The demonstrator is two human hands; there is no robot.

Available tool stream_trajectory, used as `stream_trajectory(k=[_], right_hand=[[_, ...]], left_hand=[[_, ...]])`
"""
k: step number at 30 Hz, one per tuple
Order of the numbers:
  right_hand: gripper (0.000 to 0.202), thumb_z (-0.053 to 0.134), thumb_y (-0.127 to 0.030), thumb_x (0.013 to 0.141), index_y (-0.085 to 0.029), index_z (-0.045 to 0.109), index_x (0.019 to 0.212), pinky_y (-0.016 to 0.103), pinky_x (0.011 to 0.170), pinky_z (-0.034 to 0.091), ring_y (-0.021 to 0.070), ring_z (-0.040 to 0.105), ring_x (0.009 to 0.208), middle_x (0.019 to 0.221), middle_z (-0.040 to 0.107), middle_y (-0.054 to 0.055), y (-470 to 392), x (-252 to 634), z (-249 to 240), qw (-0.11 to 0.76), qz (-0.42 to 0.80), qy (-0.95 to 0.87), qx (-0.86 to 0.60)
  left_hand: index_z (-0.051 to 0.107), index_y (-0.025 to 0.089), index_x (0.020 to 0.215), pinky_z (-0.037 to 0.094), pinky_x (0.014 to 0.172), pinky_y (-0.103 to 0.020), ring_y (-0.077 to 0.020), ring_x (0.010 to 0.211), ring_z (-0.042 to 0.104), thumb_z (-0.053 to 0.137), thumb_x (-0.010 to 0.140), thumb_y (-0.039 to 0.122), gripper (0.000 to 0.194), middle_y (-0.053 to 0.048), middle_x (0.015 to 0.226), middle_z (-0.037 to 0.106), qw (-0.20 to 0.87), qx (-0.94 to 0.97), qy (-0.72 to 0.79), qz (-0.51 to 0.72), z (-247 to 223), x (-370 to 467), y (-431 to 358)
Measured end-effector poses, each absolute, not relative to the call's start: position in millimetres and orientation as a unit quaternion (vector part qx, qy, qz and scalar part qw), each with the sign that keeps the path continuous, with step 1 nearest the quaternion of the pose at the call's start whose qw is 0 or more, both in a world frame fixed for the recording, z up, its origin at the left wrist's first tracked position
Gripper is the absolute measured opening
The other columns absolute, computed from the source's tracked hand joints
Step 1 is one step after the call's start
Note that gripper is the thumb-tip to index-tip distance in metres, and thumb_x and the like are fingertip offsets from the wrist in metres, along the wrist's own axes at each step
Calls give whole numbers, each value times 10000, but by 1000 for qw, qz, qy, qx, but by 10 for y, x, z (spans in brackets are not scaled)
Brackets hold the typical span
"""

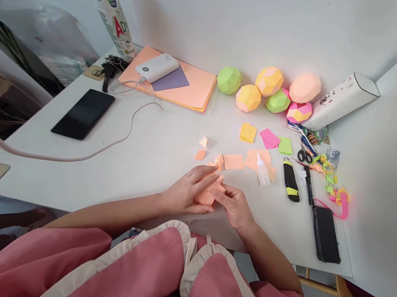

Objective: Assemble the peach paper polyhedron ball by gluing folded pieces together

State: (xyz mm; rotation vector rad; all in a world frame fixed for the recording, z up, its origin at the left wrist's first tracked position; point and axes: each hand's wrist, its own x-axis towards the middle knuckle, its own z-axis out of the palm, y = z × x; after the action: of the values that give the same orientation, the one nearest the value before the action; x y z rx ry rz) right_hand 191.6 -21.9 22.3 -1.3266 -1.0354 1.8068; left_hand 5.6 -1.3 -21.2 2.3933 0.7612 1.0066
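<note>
A peach folded-paper piece [206, 196] is held between both hands near the table's front edge. My left hand [189, 190] wraps round its left side, fingers over the top. My right hand [236, 206] pinches its right side, thumb on the paper; the fingertips behind are hidden. Just beyond lie a small folded peach piece [218, 161] and a flat peach paper [233, 162]. Two little peach bits [200, 155] rest to the left of these. A small clear glue bottle [263, 171] lies on peach sheets [254, 158] to the right.
Faceted paper balls [248, 98] line the wall, with yellow [248, 132], pink [269, 138] and green [286, 145] paper stacks before them. A cutter [291, 180], scissors [304, 156] and black case [325, 234] lie right. Left are a phone [83, 114], cable [130, 127] and power bank [158, 67].
</note>
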Motion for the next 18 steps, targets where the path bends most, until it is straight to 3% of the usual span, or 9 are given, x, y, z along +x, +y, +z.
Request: stream_trajectory(k=[6, 18], right_hand=[[346, 772, -492, 685, -170, 650, 652, 289, 655, 358, 129, 457, 662, 636, 536, -19, -228, 1910, 221, 327, 681, -400, -519], [347, 760, -504, 709, -169, 676, 683, 292, 724, 401, 144, 514, 739, 703, 607, -3, -201, 1941, 260, 315, 694, -405, -505]], left_hand=[[72, 272, 1545, 443, 1016, -574, -378, 1331, 386, 523, 879, 618, 875, -233, 1447, 333, 205, 869, 281, 353, -209, 63, -14], [228, 243, 1498, 484, 985, -507, -330, 1258, 468, 496, 904, 600, 743, -208, 1361, 432, 192, 860, 289, 375, -183, 85, -19]])
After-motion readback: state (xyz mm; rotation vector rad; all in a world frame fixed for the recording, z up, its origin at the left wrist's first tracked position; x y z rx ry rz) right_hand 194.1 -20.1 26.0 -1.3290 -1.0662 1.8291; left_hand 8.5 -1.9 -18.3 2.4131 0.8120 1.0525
